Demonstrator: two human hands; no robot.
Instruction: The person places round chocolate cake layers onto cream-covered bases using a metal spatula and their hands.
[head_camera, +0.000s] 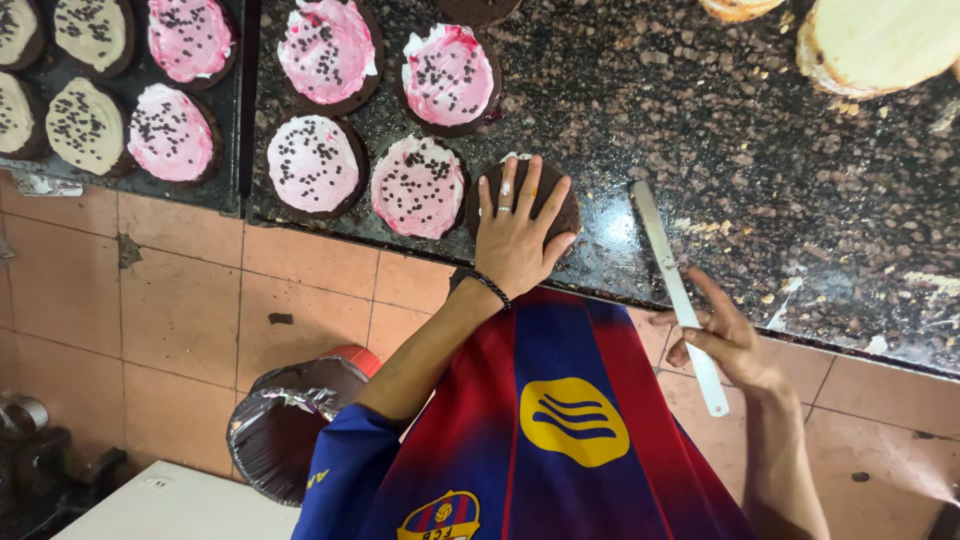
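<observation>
My left hand (513, 240) lies flat, fingers spread, on top of a plain dark chocolate cake round (560, 205) at the front edge of the speckled dark granite counter (700, 130). It wears a ring and a black bead bracelet. My right hand (728, 335) is held past the counter's edge and grips a long, thin white spatula blade (672, 280), whose far end points up over the counter. To the left of the plain round sit chocolate rounds iced white and pink with dark sprinkles, the nearest (418, 186) touching distance from my left hand.
Several more iced rounds (325, 50) fill the counter's left side and a dark tray (235, 190) beyond. Pale sponge layers (875, 40) lie at the far right. Below the counter are a tiled wall, a foil-lined bin (285, 425) and a white surface (170, 505).
</observation>
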